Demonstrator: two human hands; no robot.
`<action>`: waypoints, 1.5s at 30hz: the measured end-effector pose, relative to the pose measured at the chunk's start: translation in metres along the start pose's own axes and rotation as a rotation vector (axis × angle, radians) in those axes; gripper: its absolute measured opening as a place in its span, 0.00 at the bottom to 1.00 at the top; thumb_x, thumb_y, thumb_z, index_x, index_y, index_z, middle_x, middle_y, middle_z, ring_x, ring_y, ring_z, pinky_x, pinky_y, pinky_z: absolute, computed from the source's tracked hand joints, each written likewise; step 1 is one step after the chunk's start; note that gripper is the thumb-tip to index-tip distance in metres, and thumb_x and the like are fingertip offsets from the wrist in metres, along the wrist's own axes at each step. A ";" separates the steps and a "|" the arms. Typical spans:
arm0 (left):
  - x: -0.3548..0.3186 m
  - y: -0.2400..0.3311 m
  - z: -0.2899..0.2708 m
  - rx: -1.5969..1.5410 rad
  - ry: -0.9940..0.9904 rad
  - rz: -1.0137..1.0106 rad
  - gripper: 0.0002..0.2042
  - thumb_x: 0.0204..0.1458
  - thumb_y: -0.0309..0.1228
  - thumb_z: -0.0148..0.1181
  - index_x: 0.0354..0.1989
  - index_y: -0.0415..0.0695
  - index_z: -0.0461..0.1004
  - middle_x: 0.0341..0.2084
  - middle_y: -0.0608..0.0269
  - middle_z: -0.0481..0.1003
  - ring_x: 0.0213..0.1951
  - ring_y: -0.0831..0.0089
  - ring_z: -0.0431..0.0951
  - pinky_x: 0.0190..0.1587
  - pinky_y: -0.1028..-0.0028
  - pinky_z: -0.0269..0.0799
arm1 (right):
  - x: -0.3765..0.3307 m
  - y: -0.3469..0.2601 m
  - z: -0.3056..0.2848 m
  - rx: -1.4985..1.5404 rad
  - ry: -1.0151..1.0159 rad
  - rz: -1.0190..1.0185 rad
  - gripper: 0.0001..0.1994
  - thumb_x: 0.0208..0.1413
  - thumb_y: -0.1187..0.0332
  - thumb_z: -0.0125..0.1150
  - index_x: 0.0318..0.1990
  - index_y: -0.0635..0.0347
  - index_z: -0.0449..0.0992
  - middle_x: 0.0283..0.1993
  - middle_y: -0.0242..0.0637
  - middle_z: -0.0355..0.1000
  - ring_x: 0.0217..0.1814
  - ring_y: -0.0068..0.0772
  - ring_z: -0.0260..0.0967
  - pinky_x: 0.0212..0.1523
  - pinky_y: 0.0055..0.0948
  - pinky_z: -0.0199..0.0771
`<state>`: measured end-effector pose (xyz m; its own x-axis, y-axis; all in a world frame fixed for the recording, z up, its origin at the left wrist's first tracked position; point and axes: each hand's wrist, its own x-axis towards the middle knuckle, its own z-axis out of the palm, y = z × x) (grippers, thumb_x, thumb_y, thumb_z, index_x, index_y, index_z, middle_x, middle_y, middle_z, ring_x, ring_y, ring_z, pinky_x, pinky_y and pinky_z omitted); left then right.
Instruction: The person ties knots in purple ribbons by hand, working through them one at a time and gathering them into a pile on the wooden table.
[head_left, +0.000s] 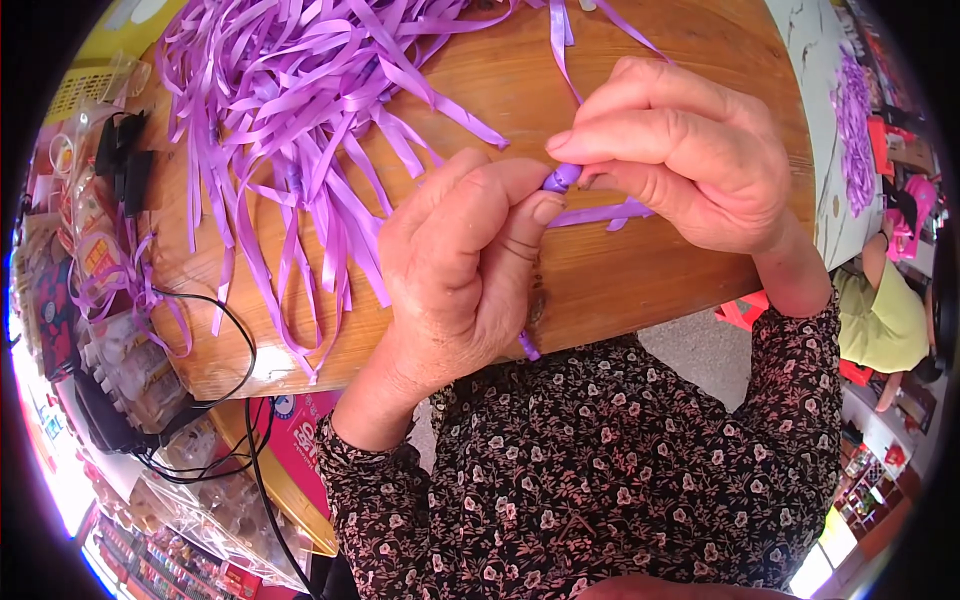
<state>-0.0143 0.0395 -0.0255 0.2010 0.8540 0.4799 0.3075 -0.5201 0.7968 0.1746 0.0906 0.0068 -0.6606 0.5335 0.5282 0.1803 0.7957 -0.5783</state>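
Observation:
My left hand (455, 260) pinches a small, rounded purple piece (563, 178) with a dark mark between thumb and forefinger. Whether this is wound ribbon or a plastic part, I cannot tell. My right hand (690, 150) closes its fingertips at the upper end of the same piece, its other fingers curled. A purple ribbon (598, 213) runs from beside the piece toward the right, passing below my right hand. Beneath my left hand, a short twisted purple end (528, 345) shows at the table edge; how it joins the piece is hidden.
A large tangle of purple ribbons (290, 100) covers the far left of the wooden table (660, 285). Black cables (250, 335) loop over the left edge beside plastic-bagged goods (130, 360). More purple ribbon (853, 130) lies on a white surface at right. Another person's yellow-green sleeve (885, 320) shows there.

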 end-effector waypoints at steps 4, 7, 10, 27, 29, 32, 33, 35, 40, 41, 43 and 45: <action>-0.002 0.000 -0.001 0.036 -0.002 -0.005 0.06 0.43 0.20 0.62 0.30 0.39 0.72 0.15 0.62 0.63 0.17 0.69 0.63 0.19 0.72 0.57 | -0.002 -0.001 0.004 0.051 -0.004 0.023 0.10 0.42 0.79 0.63 0.35 0.70 0.75 0.29 0.43 0.70 0.27 0.33 0.67 0.24 0.26 0.66; -0.006 0.000 0.000 0.120 -0.002 0.034 0.07 0.41 0.19 0.61 0.30 0.39 0.73 0.15 0.62 0.62 0.16 0.68 0.63 0.18 0.71 0.57 | -0.005 -0.002 0.009 -0.018 -0.001 0.003 0.09 0.42 0.79 0.63 0.33 0.69 0.74 0.28 0.42 0.69 0.26 0.35 0.67 0.24 0.26 0.65; -0.012 -0.003 0.001 0.224 -0.008 0.082 0.10 0.36 0.19 0.61 0.30 0.39 0.73 0.15 0.62 0.60 0.15 0.67 0.62 0.17 0.71 0.56 | -0.008 -0.005 0.013 -0.024 -0.015 0.031 0.08 0.42 0.79 0.63 0.33 0.68 0.73 0.27 0.42 0.68 0.26 0.36 0.66 0.24 0.26 0.65; -0.021 -0.013 0.011 0.560 -0.126 0.369 0.15 0.26 0.27 0.54 0.29 0.36 0.72 0.17 0.66 0.60 0.17 0.74 0.65 0.17 0.76 0.60 | -0.028 -0.002 0.021 0.624 -0.213 0.798 0.02 0.53 0.77 0.57 0.33 0.66 0.72 0.28 0.30 0.70 0.29 0.18 0.66 0.29 0.17 0.67; -0.017 -0.011 0.009 0.497 -0.127 0.257 0.12 0.32 0.25 0.58 0.30 0.38 0.72 0.17 0.64 0.62 0.16 0.72 0.65 0.16 0.75 0.59 | -0.020 -0.003 0.016 0.644 -0.212 0.821 0.03 0.53 0.76 0.57 0.34 0.66 0.72 0.29 0.29 0.70 0.30 0.16 0.66 0.30 0.16 0.67; -0.010 -0.008 0.007 0.392 -0.003 0.121 0.08 0.41 0.22 0.60 0.32 0.40 0.73 0.18 0.62 0.64 0.17 0.69 0.66 0.17 0.73 0.60 | -0.013 -0.001 0.006 0.629 -0.194 0.784 0.06 0.54 0.75 0.57 0.38 0.67 0.73 0.31 0.28 0.71 0.32 0.14 0.66 0.32 0.15 0.67; -0.009 -0.011 0.007 0.266 0.026 0.072 0.06 0.46 0.22 0.61 0.34 0.40 0.73 0.18 0.61 0.65 0.19 0.69 0.66 0.20 0.74 0.61 | -0.011 0.001 0.003 0.612 -0.185 0.729 0.08 0.53 0.75 0.58 0.40 0.67 0.73 0.31 0.29 0.71 0.32 0.15 0.66 0.33 0.15 0.67; -0.006 -0.011 0.004 0.161 -0.002 -0.014 0.06 0.47 0.22 0.60 0.34 0.39 0.73 0.19 0.62 0.65 0.20 0.70 0.65 0.22 0.75 0.61 | -0.017 0.007 0.003 0.525 -0.133 0.617 0.08 0.53 0.75 0.58 0.41 0.67 0.73 0.32 0.29 0.71 0.32 0.15 0.67 0.33 0.16 0.68; -0.004 -0.009 0.002 -0.121 -0.010 -0.224 0.06 0.49 0.20 0.58 0.36 0.37 0.72 0.22 0.63 0.66 0.24 0.74 0.65 0.27 0.77 0.62 | -0.016 0.005 -0.014 0.417 -0.056 0.523 0.08 0.54 0.76 0.56 0.42 0.67 0.75 0.33 0.31 0.72 0.33 0.18 0.68 0.35 0.16 0.69; -0.005 -0.009 -0.001 -0.095 -0.008 -0.226 0.07 0.49 0.20 0.57 0.37 0.37 0.72 0.23 0.63 0.66 0.25 0.74 0.66 0.28 0.77 0.63 | -0.016 0.003 -0.019 0.462 0.009 0.544 0.08 0.55 0.76 0.55 0.41 0.67 0.75 0.34 0.31 0.72 0.33 0.18 0.68 0.36 0.16 0.68; -0.003 -0.012 0.000 -0.017 0.005 -0.217 0.08 0.49 0.20 0.57 0.38 0.37 0.72 0.25 0.62 0.67 0.26 0.74 0.66 0.29 0.77 0.64 | -0.022 0.011 -0.030 0.490 0.089 0.562 0.08 0.55 0.77 0.54 0.41 0.67 0.75 0.35 0.32 0.72 0.34 0.18 0.68 0.37 0.16 0.68; 0.005 -0.008 0.005 0.168 -0.005 -0.216 0.12 0.47 0.19 0.58 0.42 0.36 0.70 0.32 0.58 0.68 0.32 0.69 0.69 0.38 0.74 0.66 | -0.036 0.019 -0.051 0.401 0.182 0.561 0.08 0.55 0.76 0.54 0.41 0.67 0.75 0.36 0.32 0.73 0.35 0.17 0.67 0.34 0.15 0.66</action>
<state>-0.0110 0.0476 -0.0312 0.1187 0.9456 0.3029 0.4935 -0.3209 0.8084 0.2393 0.1012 0.0086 -0.4085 0.8988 0.1591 0.1527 0.2392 -0.9589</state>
